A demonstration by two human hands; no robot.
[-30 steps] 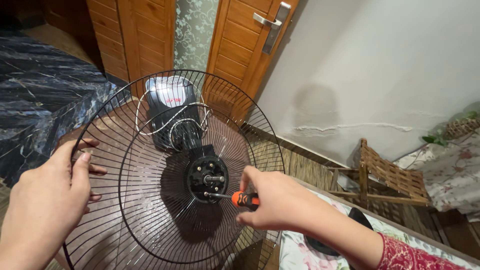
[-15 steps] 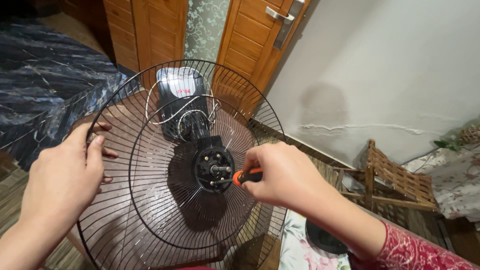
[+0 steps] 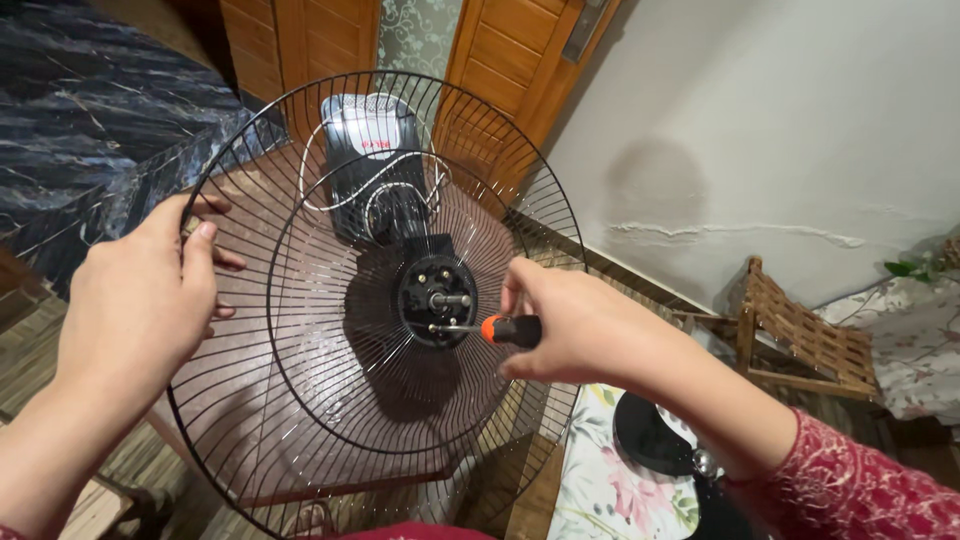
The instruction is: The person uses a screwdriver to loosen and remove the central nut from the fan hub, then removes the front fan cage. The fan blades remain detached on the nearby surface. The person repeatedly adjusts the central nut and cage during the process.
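At frame centre, the right hand (image 3: 575, 325) grips an orange-and-black screwdriver (image 3: 497, 329), its tip on the black motor hub (image 3: 437, 300); at left, the left hand (image 3: 140, 300) clasps the black wire fan guard (image 3: 300, 400) by its rim.

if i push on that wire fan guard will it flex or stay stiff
The wire fan guard is thin spokes on rings, so it probably springs a little. Likely light, being mostly open gaps. The left hand grips its rim, which hints it may wobble unsteadied.
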